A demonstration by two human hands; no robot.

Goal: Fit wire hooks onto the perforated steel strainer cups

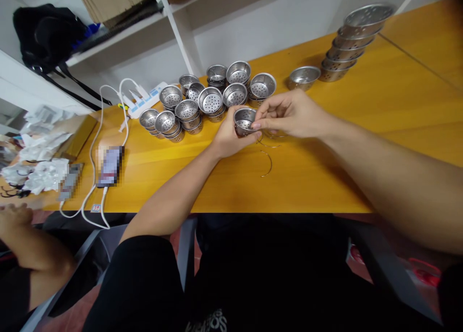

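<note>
A small perforated metal strainer basket [243,121] is in my left hand [226,138], whose fingers and thumb wrap round its side. Its open top faces up toward me. My right hand [291,112] is closed in a pinch at the basket's right rim; what is between the fingertips, if anything, is too small to make out. A thin curved wire [271,164] lies on the table just below my hands. More thin wires lie partly hidden under my right hand.
Several stacked strainer baskets [210,100] stand behind my left hand. At the back right are a single basket [304,77] and a tall leaning stack [347,47]. Leftward lie a power strip [148,100], a phone [110,166] with white cables, and plastic bags [47,173]. Another person's arm [34,245] is at far left.
</note>
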